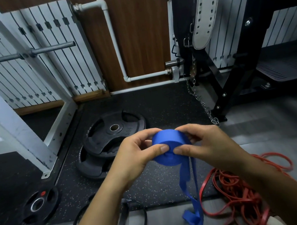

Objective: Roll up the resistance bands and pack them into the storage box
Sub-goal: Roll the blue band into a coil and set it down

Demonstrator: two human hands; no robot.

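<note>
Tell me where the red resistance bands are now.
In the head view the red resistance bands lie tangled on the floor at lower right, under the right forearm, beside the hanging tail of the blue band.

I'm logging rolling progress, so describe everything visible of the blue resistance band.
The blue resistance band is a flat, matte strip. Most of it is wound into a thick, tight roll, held in the air above the speckled black mat. The left hand and right hand pinch the roll from either side, thumbs pressed on its near face. The unrolled tail hangs down as two strands to a folded end low by the grey floor; whether it touches cannot be told.
</note>
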